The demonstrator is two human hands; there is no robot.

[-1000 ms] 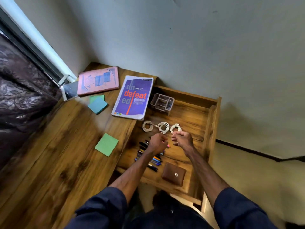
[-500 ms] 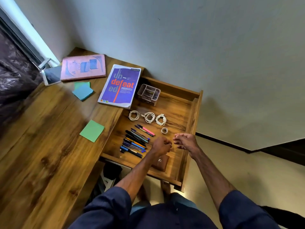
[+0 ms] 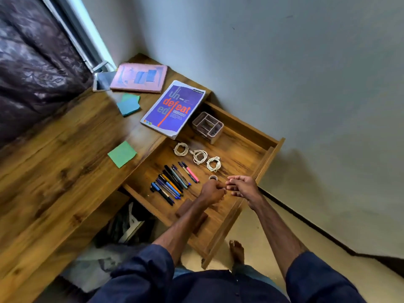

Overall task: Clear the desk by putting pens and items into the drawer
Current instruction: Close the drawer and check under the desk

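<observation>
Compares with the view of one second back. Finds both hands then bunched over the coiled cables (image 3: 199,155), and now drawn nearer the front of the drawer (image 3: 271,147). Records a small tape roll (image 3: 213,177) lying uncovered on the drawer floor, just beside the pens (image 3: 172,182) and just beyond the left hand (image 3: 212,192). Notes it hidden a second ago and in plain sight from half a second ago. Judges it set down and released.

Finds the left hand's fingers curled tight into a fist; cannot confirm any item inside. Finds the right hand (image 3: 242,188) with fingers loosely bent and apart, tips close to the left knuckles, holding nothing visible. Notes a tiny pale glint between the two hands, too small to identify.

Locates the pens in a fanned row on the drawer floor, with the cables beyond them. Places a compartment organiser (image 3: 208,126) at the back and a brown wallet (image 3: 184,209) at the front, partly hidden under the left forearm.

Lists as outstanding on the table (image 3: 65,171):
- a purple book (image 3: 173,109), overhanging the drawer edge
- a pink notebook (image 3: 140,77)
- teal sticky pads (image 3: 129,103)
- a green sticky pad (image 3: 122,154)

Judges the pens stowed and the task only partly done. Expects the next move to be a reach leftward to the table.
</observation>
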